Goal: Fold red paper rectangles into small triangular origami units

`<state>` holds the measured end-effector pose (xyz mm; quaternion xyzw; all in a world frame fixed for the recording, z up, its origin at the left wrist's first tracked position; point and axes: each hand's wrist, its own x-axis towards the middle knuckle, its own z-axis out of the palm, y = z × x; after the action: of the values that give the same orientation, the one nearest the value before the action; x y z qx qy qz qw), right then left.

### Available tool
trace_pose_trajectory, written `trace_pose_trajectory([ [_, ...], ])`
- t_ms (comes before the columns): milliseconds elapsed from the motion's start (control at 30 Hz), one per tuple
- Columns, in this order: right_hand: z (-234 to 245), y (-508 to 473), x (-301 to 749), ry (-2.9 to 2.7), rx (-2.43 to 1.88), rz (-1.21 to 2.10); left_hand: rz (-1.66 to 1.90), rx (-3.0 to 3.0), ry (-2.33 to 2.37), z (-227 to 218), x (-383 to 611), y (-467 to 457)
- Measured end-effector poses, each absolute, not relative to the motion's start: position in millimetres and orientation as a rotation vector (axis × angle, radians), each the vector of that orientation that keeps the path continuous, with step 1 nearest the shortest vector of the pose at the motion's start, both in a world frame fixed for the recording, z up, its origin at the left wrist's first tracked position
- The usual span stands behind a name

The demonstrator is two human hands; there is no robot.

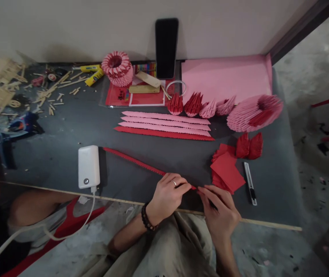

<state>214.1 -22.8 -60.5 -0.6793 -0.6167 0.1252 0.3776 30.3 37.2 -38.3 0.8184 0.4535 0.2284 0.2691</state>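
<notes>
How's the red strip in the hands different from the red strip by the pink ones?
The held strip is gripped by the left hand; no hand touches the resting strip.
The held strip slants clearly down to the right; the resting strip lies almost level across the picture.
The held strip looks narrower than the resting strip.
Both are long and red.

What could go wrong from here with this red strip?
The red strip might bend or pull apart if the left hand and right hand tug unevenly at its end. A sleeve or knee could snag the cable hanging over the table edge, dragging the white power bank beside the strip's far end.
</notes>
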Motion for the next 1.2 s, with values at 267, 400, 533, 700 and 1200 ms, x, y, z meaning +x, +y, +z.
trace_pose_trajectory([
  [267, -66, -24, 221, -1.590, -1.714, 0.299, 0.603, 2.392, 1.183, -48, 36, 40],
  [400, -67, -21, 219, -1.627, -1.802, 0.235, 0.610, 2.372, 1.199, -51, 38, 40],
  [533, -68, -18, 218, -1.656, -1.830, 0.231, 0.590, 2.361, 1.217, -52, 41, 39],
  [700, -68, -17, 218, -1.675, -1.813, 0.208, 0.598, 2.357, 1.222, -52, 41, 39],
  [1200, -64, -17, 218, -1.697, -1.792, 0.183, 0.622, 2.346, 1.214, -54, 40, 39],
])
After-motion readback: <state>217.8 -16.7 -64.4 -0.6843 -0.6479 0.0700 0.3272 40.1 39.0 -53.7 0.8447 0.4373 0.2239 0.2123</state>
